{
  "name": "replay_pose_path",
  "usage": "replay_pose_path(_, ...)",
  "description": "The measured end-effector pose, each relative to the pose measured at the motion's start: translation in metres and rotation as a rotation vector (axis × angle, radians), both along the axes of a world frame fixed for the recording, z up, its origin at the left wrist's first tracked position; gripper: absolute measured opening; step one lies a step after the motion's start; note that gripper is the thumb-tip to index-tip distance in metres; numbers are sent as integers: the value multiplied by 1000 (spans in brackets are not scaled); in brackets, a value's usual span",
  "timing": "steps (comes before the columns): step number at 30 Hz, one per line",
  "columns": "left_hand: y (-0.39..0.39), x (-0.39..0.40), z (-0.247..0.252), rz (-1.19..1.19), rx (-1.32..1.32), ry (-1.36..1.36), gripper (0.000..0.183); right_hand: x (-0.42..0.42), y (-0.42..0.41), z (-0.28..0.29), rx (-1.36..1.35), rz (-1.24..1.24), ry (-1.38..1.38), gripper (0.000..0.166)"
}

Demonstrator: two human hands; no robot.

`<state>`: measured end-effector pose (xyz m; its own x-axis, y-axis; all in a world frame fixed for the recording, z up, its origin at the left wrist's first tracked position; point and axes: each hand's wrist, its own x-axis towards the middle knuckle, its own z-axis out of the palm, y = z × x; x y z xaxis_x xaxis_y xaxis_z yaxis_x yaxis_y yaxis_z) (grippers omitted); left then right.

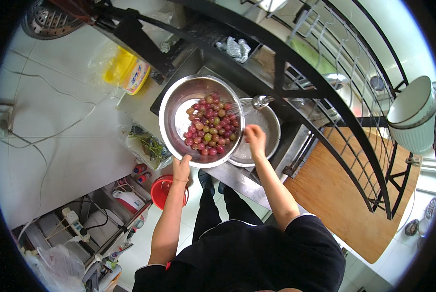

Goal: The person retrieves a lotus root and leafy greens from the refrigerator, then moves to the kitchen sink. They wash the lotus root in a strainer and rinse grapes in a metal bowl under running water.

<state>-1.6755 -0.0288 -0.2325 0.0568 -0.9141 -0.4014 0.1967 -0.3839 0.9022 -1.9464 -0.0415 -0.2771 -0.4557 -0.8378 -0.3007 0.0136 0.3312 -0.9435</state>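
Note:
A stainless steel bowl [178,87] full of loose reddish and green grapes [212,124] is held over the sink, slightly tilted. My left hand [182,168] grips its near rim, thumb on the inside. Water sprays from a tap head [260,102] across the bowl's right side onto the grapes. Close to that right rim is my right hand [255,139], blurred, with its fingers curled. Whether it touches the rim is unclear. Below it a second metal basin [274,124] holds water, partly hidden by the bowl.
A black metal dish rack [324,95] arches over the sink, with stacked bowls [411,116] at right. Beside the sink lie a wooden board [342,186], a plastic container of grape stems [148,148] and a yellow tub [128,71]. A red bucket [159,193] stands on the floor.

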Motion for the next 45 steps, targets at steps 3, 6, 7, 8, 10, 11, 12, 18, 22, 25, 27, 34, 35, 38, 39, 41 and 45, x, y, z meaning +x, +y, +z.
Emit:
replay_pose_path(3,2,6,-3,0,22,41,46,32,-18,95,-191,416,413,42)
replay_pose_path(6,0,6,-3,19,-47,8,45,-30,-44,82,-259,162,334,33)
replay_pose_path(7,-1,7,2,19,-40,3,44,-55,-49,87,-165,103,166,30)
replay_pose_path(8,-1,6,4,15,-30,3,44,-93,-54,73,-171,52,410,26)
replay_pose_path(10,-2,14,-1,-9,-28,-4,45,-157,-56,35,-227,-24,625,21)
replay_pose_path(11,-1,17,-4,-19,-24,-6,46,-172,-53,25,-276,-50,595,19)
replay_pose_path(12,0,18,-4,28,-36,26,46,-160,-56,28,-324,-154,409,19)
replay_pose_path(18,-3,30,16,26,-2,41,46,-87,-22,-23,-78,149,570,22)
replay_pose_path(22,2,38,-1,51,22,34,46,-91,1,-115,321,295,635,39)
replay_pose_path(25,6,36,0,44,-1,86,47,-75,-11,-144,525,217,799,55)
replay_pose_path(27,5,35,-2,79,-4,118,49,-54,-23,-160,541,254,750,53)
replay_pose_path(34,5,35,-2,103,39,208,53,-3,18,-150,654,621,808,76)
replay_pose_path(35,4,33,-1,100,43,211,52,-5,27,-158,699,707,769,76)
replay_pose_path(38,6,36,2,116,34,205,52,2,37,-121,611,773,743,48)
replay_pose_path(39,5,37,0,116,21,204,51,2,39,-112,581,790,736,41)
replay_pose_path(41,4,37,-1,109,13,205,50,-6,43,-89,488,570,572,19)
replay_pose_path(45,3,37,3,98,9,223,48,-18,29,-19,169,159,156,5)
